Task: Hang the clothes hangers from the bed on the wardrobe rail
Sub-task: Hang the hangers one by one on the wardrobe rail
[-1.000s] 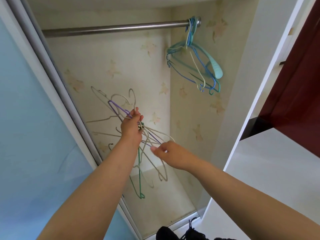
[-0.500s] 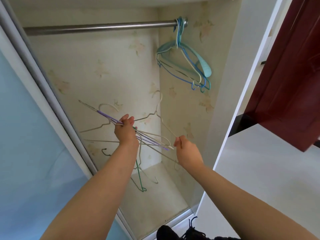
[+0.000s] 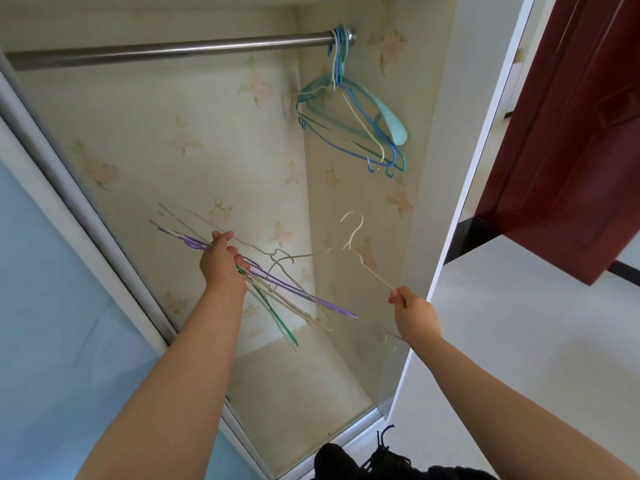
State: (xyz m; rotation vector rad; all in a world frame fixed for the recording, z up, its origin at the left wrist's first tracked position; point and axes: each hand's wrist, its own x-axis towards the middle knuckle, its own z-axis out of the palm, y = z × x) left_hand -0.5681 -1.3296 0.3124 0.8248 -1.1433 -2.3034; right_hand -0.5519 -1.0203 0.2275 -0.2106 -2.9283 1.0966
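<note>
My left hand (image 3: 221,265) grips a bundle of thin wire hangers (image 3: 284,292), cream, purple and green, held flat inside the open wardrobe. My right hand (image 3: 412,311) pinches the end of a single cream hanger (image 3: 356,244), pulled out to the right of the bundle, its hook pointing up. The steel wardrobe rail (image 3: 166,51) runs across the top. Several blue and teal hangers (image 3: 353,123) hang at the rail's right end, close to the side wall.
A pale blue sliding door (image 3: 52,306) and its metal frame (image 3: 86,209) border the wardrobe on the left. A white side panel (image 3: 446,188) stands on the right, a dark red door (image 3: 568,133) beyond it. Black laces and dark fabric (image 3: 381,459) lie at the bottom.
My right hand has drawn one cream hanger out of the bundle and moved right and down. My left hand has tilted the bundle flatter.
</note>
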